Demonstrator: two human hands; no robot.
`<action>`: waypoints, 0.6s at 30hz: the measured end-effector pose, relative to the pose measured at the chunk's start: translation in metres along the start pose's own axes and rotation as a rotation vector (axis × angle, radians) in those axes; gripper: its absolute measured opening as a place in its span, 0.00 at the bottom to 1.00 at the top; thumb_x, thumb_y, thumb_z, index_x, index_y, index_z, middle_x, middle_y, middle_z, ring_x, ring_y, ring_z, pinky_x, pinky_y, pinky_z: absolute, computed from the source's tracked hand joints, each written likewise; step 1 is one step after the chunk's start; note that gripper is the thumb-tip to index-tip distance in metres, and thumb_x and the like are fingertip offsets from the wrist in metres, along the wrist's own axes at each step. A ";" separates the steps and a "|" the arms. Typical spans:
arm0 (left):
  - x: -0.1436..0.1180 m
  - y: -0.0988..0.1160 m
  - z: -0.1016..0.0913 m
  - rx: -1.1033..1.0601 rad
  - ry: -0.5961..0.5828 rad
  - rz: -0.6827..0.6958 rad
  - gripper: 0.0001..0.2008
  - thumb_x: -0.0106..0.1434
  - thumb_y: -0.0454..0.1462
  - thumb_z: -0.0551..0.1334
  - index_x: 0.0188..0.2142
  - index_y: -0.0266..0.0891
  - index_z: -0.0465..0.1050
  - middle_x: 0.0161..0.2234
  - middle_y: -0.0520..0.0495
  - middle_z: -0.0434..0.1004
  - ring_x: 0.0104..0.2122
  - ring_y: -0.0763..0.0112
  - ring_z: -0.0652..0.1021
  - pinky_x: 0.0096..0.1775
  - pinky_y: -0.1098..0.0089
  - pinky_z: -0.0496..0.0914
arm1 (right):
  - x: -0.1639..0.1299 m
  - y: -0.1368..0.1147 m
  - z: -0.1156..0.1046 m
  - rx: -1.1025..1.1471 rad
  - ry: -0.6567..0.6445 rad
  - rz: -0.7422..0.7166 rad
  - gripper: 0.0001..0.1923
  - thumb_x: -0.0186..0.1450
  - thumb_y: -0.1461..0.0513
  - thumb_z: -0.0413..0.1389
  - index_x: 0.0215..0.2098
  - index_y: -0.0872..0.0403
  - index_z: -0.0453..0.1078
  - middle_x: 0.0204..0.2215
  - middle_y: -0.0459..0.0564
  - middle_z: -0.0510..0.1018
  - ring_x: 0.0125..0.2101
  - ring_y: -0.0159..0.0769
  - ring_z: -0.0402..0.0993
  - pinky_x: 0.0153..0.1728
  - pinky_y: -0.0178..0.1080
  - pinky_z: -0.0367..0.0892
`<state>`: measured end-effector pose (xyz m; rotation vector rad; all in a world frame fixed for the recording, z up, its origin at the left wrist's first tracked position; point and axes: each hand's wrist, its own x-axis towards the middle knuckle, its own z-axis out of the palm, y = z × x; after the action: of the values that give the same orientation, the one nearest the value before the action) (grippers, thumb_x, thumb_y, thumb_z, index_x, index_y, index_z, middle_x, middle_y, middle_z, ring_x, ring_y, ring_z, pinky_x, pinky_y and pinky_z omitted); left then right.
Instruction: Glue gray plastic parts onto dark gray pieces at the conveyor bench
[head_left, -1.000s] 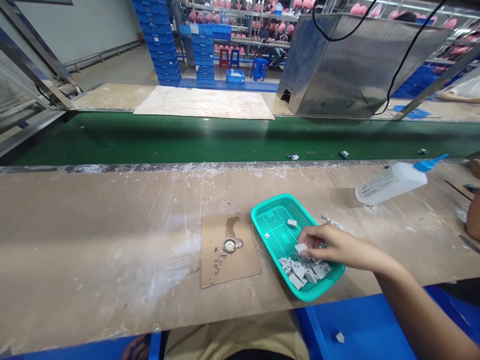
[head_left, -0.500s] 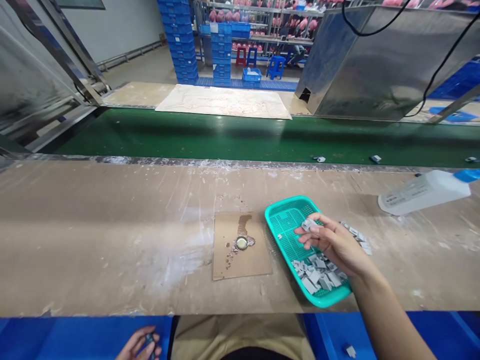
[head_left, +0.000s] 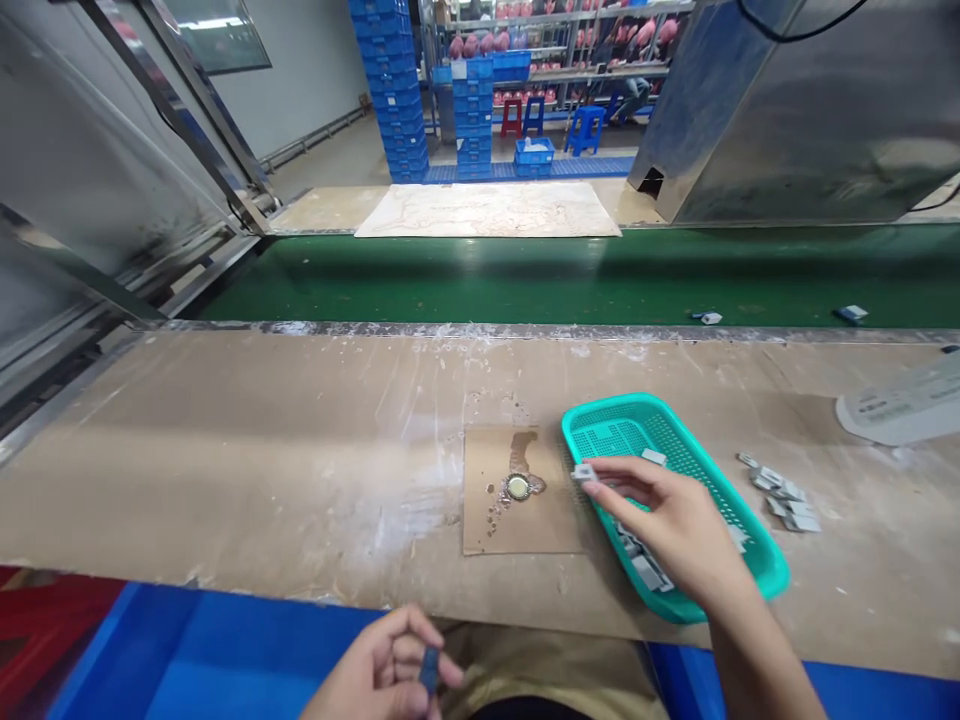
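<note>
Between thumb and fingertips, my right hand pinches a small light-grey plastic block above the left rim of a green basket. Grey plastic pieces lie in the basket, partly hidden by that hand. My left hand, low in front of my lap, has its fingers curled around a small dark-blue piece. Left of the basket, a cardboard square bears a round bottle-cap-like metal cup, with wet stains around it.
Several grey pieces lie right of the basket, near a white plastic bottle. Behind the table runs a green conveyor belt carrying small blue-and-white pieces. Blue bins stand below the table's front edge.
My right hand has moved the grey block left, from over the basket to its left rim. My left hand has come up and right with the blue piece. The camera view has shifted left.
</note>
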<state>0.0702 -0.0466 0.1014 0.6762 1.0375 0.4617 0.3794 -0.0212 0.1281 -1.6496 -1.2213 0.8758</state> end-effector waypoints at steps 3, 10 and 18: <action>0.009 0.014 0.021 -0.086 0.076 0.105 0.22 0.44 0.42 0.74 0.35 0.36 0.70 0.32 0.44 0.77 0.24 0.69 0.77 0.25 0.72 0.66 | 0.008 -0.009 0.024 -0.342 -0.092 -0.178 0.10 0.63 0.60 0.54 0.40 0.54 0.74 0.37 0.52 0.79 0.36 0.42 0.74 0.38 0.44 0.68; 0.031 0.017 0.042 -0.314 0.163 0.210 0.19 0.49 0.38 0.72 0.40 0.39 0.69 0.31 0.51 0.73 0.32 0.72 0.77 0.31 0.74 0.71 | 0.021 0.001 0.046 -0.678 -0.132 -0.410 0.09 0.65 0.64 0.53 0.40 0.55 0.75 0.37 0.53 0.79 0.39 0.45 0.69 0.39 0.43 0.63; 0.029 0.015 0.053 -0.492 0.219 0.232 0.16 0.44 0.33 0.73 0.31 0.36 0.71 0.35 0.48 0.77 0.30 0.75 0.77 0.35 0.76 0.72 | 0.018 0.000 0.051 -0.821 -0.202 -0.433 0.09 0.66 0.64 0.53 0.42 0.52 0.74 0.36 0.49 0.80 0.37 0.45 0.68 0.36 0.45 0.57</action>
<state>0.1305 -0.0325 0.1116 0.3081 1.0001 0.9730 0.3379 0.0081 0.1092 -1.7981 -2.1713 0.2640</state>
